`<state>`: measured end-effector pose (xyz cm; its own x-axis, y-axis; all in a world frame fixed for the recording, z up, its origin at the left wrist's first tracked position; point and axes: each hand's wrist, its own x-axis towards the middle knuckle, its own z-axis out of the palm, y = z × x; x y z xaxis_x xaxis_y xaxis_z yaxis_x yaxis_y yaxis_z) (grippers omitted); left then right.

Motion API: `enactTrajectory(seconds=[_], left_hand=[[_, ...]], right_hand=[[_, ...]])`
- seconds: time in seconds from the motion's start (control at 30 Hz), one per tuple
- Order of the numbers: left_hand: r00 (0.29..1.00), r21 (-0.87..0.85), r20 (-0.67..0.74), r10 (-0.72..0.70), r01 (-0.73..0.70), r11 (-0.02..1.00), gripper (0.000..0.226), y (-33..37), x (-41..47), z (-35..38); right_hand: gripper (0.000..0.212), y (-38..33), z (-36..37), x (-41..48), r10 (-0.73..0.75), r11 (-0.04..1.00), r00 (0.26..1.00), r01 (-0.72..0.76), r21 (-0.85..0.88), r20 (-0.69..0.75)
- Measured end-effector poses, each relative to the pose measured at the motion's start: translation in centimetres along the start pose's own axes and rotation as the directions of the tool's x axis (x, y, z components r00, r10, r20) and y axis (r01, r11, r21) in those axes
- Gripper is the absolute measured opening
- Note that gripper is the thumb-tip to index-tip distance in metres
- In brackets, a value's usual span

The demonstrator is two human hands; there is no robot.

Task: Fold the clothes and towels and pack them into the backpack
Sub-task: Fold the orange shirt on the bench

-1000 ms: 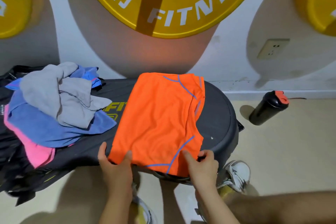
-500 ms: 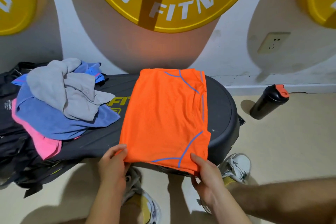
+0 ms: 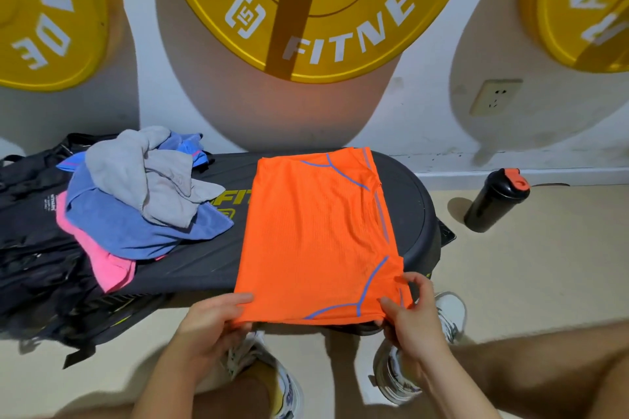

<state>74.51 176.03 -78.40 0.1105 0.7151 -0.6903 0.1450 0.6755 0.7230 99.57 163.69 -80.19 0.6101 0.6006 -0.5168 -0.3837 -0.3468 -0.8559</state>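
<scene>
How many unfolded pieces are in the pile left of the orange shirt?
3 visible: grey cloth on top, blue towel beneath it, pink cloth lowest. Others may be hidden underneath.

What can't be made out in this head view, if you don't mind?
Backpack, head view: opening hidden under the clothes pile, left side cut by the frame edge.
Pink garment: mostly buried beneath the pile.
Backpack's white print: too small to read.
Left hand: fingers partly tucked beneath the orange shirt.
</scene>
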Motion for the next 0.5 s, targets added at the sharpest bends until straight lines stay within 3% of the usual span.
enactTrajectory(seconds=[0.13,0.23,0.3,0.37,0.4,0.43,0.5], left_hand=[[0.953,0.075,0.292,0.074,-0.1,0.992,0.055,0.5,-1.4,-0.1],[0.967,0.322,0.148,0.207,-0.245,0.914,0.052,-0.1,-1.7,0.2],[0.945,0.434,0.056,0.324,-0.315,0.844,0.045,-0.3,-1.8,0.2],[0.91,0.501,0.018,0.414,-0.366,0.784,0.037,-0.5,-1.8,-0.2],[0.893,0.527,0.034,0.448,-0.397,0.751,0.032,-0.4,-2.0,-0.4],[0.879,0.556,0.067,0.471,-0.425,0.714,0.029,-0.2,-2.1,-0.6],[0.85,0.623,0.15,0.505,-0.478,0.62,0.032,0.6,-2.2,-1.2]], right_hand=[[0.021,-1.1,-0.6,-0.4,0.027,0.997,0.99,-0.018,-0.069,0.14],[0.016,-2.1,-1.7,0.1,0.125,0.992,0.966,-0.115,-0.057,0.225],[0.026,-2.8,-2.6,0.4,0.177,0.984,0.927,-0.166,-0.059,0.331],[0.045,-3.6,-3.2,0.2,0.225,0.97,0.857,-0.152,-0.188,0.464],[0.051,-3.8,-3.3,0.1,0.236,0.944,0.829,-0.073,-0.321,0.506],[0.052,-4.2,-3.3,0.1,0.218,0.855,0.828,0.093,-0.51,0.517],[0.041,-4.8,-3.4,0.5,0.018,0.462,0.839,0.476,-0.748,0.544]])
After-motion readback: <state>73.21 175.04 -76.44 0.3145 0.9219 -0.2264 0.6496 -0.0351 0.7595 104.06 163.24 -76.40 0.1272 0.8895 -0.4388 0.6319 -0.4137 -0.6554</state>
